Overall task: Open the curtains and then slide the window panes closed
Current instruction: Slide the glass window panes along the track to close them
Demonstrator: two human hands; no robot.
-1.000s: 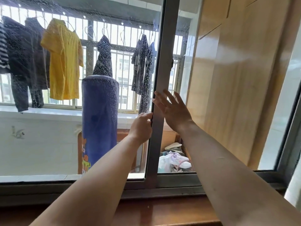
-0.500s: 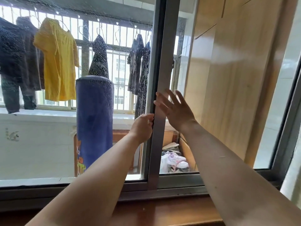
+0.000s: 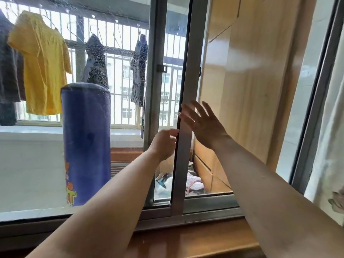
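Fingers of our left hand [image 3: 163, 144] curl around the near edge of the pane [image 3: 183, 116], gripping its upright metal stile, while our right hand [image 3: 202, 121] lies flat and spread against the stile and the glass beside it, holding nothing. The pane stands partway along the track [image 3: 186, 218], its stile just right of a second stile [image 3: 151, 101] that carries a small latch [image 3: 161, 68]. A gap shows between the two stiles. Beyond the glass hang a yellow shirt [image 3: 41, 66] and a blue bag [image 3: 86, 142].

We judge the pane stiff and fairly heavy: metal frame, full glass, riding in a groove that may bind. The glass is smooth and gives a palm little purchase, and it is the fragile part. So the stile is where we hold, about mid-height, pushing level so the frame does not rack in the track. A curtain [image 3: 333, 146] hangs at the far right edge.
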